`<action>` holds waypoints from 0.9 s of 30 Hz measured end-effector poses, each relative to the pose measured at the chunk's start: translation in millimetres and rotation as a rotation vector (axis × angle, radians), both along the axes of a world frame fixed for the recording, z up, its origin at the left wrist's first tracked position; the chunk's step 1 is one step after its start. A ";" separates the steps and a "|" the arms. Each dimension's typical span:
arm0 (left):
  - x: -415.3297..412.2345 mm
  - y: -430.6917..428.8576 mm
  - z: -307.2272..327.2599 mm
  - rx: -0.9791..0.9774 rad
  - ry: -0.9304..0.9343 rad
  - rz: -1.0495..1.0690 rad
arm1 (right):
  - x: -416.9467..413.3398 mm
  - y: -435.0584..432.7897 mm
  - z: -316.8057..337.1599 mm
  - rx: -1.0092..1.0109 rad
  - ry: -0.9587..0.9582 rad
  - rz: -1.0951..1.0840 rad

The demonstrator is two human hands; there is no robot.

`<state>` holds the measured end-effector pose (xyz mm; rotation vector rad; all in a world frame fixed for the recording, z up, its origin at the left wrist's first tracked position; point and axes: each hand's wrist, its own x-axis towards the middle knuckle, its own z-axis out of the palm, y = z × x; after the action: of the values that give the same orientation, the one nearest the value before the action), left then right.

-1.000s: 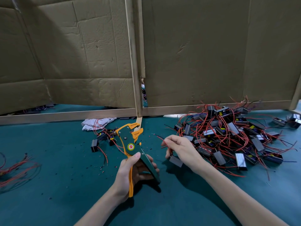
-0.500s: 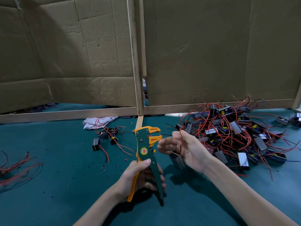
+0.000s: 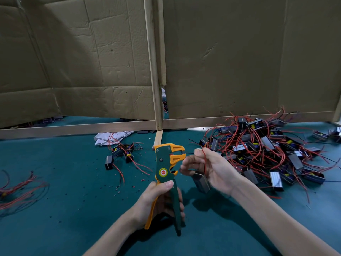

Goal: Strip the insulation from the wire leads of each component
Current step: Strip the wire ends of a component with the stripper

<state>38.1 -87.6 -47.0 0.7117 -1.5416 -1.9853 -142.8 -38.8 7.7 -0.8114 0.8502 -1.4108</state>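
Note:
My left hand (image 3: 156, 202) grips the handles of a green and orange wire stripper (image 3: 167, 169), held upright over the teal table. My right hand (image 3: 208, 168) holds a small grey boxed component (image 3: 201, 182) that hangs below the palm. Its fingers pinch a thin black wire lead (image 3: 188, 153) whose tip reaches into the stripper's orange jaws. A red lead (image 3: 204, 159) of the same component loops over my right fingers.
A big heap of components with red and black leads (image 3: 267, 150) lies at the right. A few components (image 3: 121, 154) and a white cloth (image 3: 112, 136) sit left of centre. Loose red wires (image 3: 18, 189) lie at the far left. Cardboard walls (image 3: 239, 58) on a wooden frame close the back.
The stripper swung from tilted left to upright. My right hand rose from the table with the component and brought the black lead to the jaws.

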 end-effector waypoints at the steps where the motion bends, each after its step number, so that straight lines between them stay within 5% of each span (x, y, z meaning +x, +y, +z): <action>1: -1.6 0.6 0.3 -0.001 -0.005 0.056 | 0.3 0.1 0.4 0.000 -0.008 0.007; 6: -1.9 11.1 -3.5 0.042 -0.011 0.169 | 3.7 0.9 -0.5 -0.021 0.023 0.065; 11: -0.2 6.6 1.4 0.017 0.054 0.006 | 0.2 -1.0 0.3 -0.047 0.125 0.006; 27: 5.2 -1.5 -11.2 0.033 0.030 -0.036 | -3.3 -8.7 -9.9 -0.159 0.217 -0.170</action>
<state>43.3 -89.1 -58.1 0.6688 -1.5179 -2.0425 -146.1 -47.5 -2.2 -1.0473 1.0005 -1.5736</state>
